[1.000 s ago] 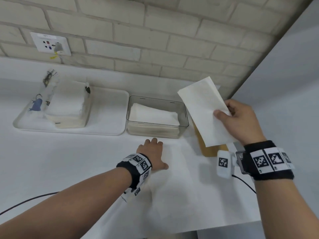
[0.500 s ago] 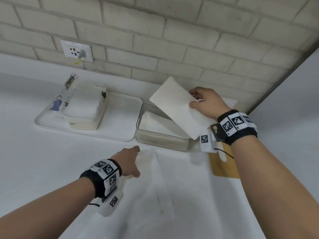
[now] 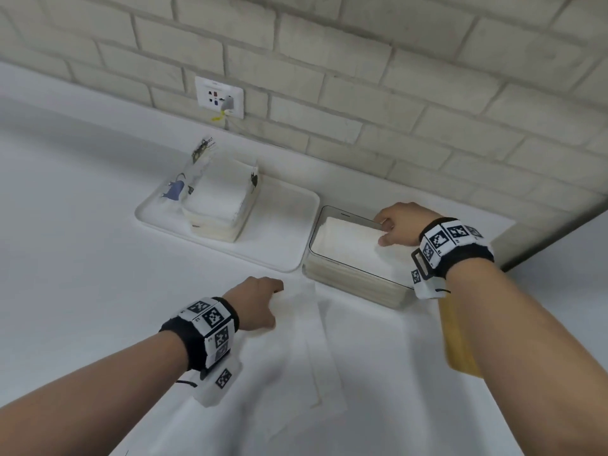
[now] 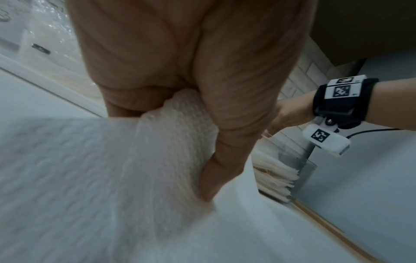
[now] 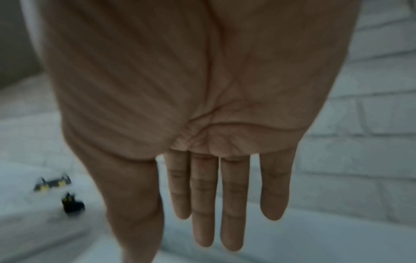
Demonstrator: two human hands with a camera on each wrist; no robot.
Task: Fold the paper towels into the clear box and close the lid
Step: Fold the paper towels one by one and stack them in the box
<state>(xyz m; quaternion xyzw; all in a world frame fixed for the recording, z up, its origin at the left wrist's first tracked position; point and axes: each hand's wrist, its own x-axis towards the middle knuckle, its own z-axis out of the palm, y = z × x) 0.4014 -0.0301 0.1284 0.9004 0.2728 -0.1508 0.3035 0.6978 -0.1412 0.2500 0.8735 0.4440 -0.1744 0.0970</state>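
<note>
The clear box stands at the back right of the white counter, holding a stack of folded paper towels. My right hand hovers over the box's right end, and in the right wrist view its fingers are straight and hold nothing. My left hand rests on an unfolded paper towel lying flat in front of the box. In the left wrist view that towel is bunched and pinched between thumb and fingers. A wooden lid lies on the counter, partly under my right forearm.
A white tray left of the box carries an opened pack of paper towels. The brick wall with a socket runs close behind. The counter ends at a side wall on the right.
My right hand carried the folded towel from mid-air to the box, laid it on the stack and let go. My left hand stayed on the flat sheet.
</note>
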